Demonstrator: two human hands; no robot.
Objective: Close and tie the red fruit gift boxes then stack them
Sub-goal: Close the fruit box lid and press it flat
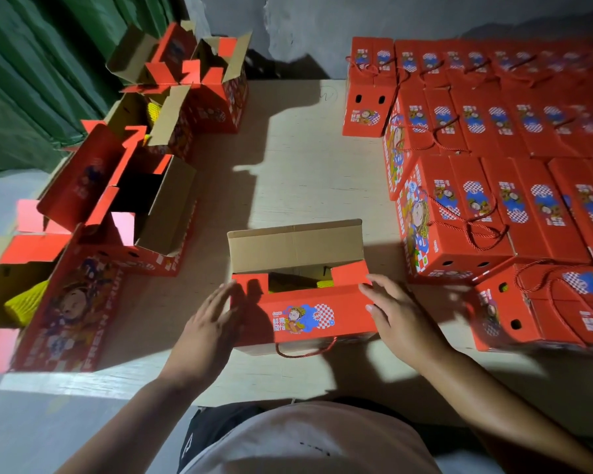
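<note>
A red fruit gift box (pixel 302 318) stands in front of me on the pale table (pixel 288 159). Its near flap is folded down over the top. Its far flap (pixel 293 246) stands up, brown side toward me. Yellow foam-netted fruit (pixel 288 283) shows through the gap. A red rope handle (pixel 305 352) hangs at the near side. My left hand (pixel 214 321) lies with straight fingers against the box's left end. My right hand (pixel 394 314) presses with straight fingers on the right end of the near flap.
Several open red boxes (pixel 144 206) with raised flaps line the table's left side; one (pixel 24 302) shows yellow netted fruit. Closed, tied red boxes (pixel 493 200) are packed in stacked rows on the right. A green curtain (pixel 31 80) hangs at far left.
</note>
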